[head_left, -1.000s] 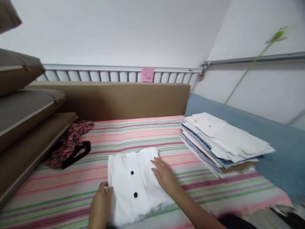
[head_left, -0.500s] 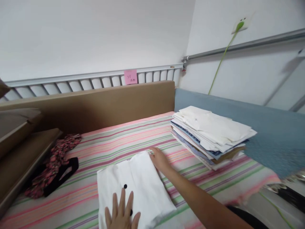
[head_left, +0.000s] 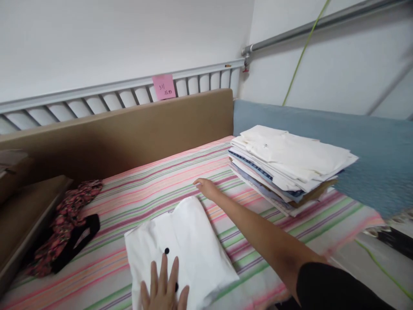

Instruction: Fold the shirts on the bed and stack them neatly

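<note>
A folded white shirt (head_left: 193,249) with round black buttons lies on the striped cover. My left hand (head_left: 163,286) rests flat on its near part, fingers spread, close to the buttons. Just beyond the shirt's far right edge is my right hand (head_left: 208,189), reaching in from the right with its fingers drawn together. Whether anything is between those fingers, I cannot make out. A stack of folded clothes (head_left: 287,163), mostly white on top with blue and brown layers below, sits to the right of my right hand.
The striped cover (head_left: 138,189) spreads beneath everything. Floral cloth with black trim (head_left: 69,228) lies at left beside brown cushions (head_left: 29,219). Brown (head_left: 167,120) and blue (head_left: 309,125) backrests border the far side and right. A pink note (head_left: 163,87) hangs on the radiator behind.
My right hand has moved off the shirt's far right corner, outward and away from me. The shirt's far edge looks rounder. My left hand stays flat on the shirt. The view has shifted slightly.
</note>
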Motion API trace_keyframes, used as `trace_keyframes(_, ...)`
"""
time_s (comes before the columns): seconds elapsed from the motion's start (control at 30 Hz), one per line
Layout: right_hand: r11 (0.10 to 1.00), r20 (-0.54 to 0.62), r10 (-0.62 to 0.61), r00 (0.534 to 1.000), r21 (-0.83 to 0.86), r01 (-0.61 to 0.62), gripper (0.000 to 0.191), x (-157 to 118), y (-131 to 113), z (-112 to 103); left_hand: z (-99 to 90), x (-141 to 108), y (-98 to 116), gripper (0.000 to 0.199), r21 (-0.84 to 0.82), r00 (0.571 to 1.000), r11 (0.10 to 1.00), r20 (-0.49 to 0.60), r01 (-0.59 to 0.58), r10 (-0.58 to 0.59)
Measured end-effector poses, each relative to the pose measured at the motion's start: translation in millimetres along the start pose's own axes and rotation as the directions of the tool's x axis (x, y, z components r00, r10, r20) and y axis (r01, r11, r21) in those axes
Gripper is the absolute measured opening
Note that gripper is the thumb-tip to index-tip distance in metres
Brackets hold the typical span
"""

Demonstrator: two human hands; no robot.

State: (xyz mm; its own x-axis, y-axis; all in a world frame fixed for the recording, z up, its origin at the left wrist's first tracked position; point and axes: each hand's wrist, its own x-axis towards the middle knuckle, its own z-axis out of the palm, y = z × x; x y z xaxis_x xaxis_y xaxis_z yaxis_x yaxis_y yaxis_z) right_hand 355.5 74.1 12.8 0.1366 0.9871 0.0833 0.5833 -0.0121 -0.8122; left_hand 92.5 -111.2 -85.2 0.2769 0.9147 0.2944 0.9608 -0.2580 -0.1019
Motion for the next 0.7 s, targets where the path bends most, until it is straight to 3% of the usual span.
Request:
trace_keyframes(0.1, 0.990, -0.095, -0.140, 0.986, -0.017, 0.139, 0.035, -51, -24, 18, -4.4, -1, 0, 0.046, -0.038, 1.000, 0.999, 0.009, 0.005, -0.004)
trace_keyframes(0.17, 0.937, -0.013, -0.345, 0.938, -0.053, 0.344, 0.035, -95, -37, 35, -8.6, -1, 0, 0.050, -0.074, 1.000, 0.997, 0.016, -0.006, 0.007)
trace_keyframes(0.23, 0.875, 0.136, -0.455, 0.880, -0.118, 0.470, 0.038, -134, -40, 51, -14.5, -1, 1, 0.053, -0.105, 0.999, 0.994, 0.034, -0.014, 0.018)
trace_keyframes(0.33, 0.860, 0.324, -0.366, 0.872, -0.240, 0.450, 0.045, -163, -31, 63, -24.8, -3, -1, 0.055, -0.139, 0.997, 0.990, 0.061, -0.029, 0.037)
trace_keyframes(0.47, 0.853, 0.370, -0.266, 0.890, -0.340, 0.396, 0.049, -178, -27, 58, -27.6, -26, -19, 0.058, -0.150, 0.996, 0.986, 0.036, -0.079, 0.085)
trace_keyframes(0.53, 0.837, 0.424, -0.300, 0.854, -0.314, 0.449, 0.054, -192, -30, 53, -21.2, -47, -36, 0.061, -0.133, 0.993, 0.984, -0.007, -0.119, 0.119)
trace_keyframes(0.63, 0.796, 0.556, -0.366, 0.747, -0.228, 0.560, 0.068, -219, -27, 52, -7.0, -82, -62, 0.067, -0.106, 0.984, 0.979, -0.061, -0.174, 0.168)
trace_keyframes(0.7, 0.774, 0.569, -0.396, 0.721, -0.216, 0.595, 0.069, -233, -21, 54, 0.6, -98, -72, 0.069, -0.112, 0.984, 0.979, -0.080, -0.170, 0.162)
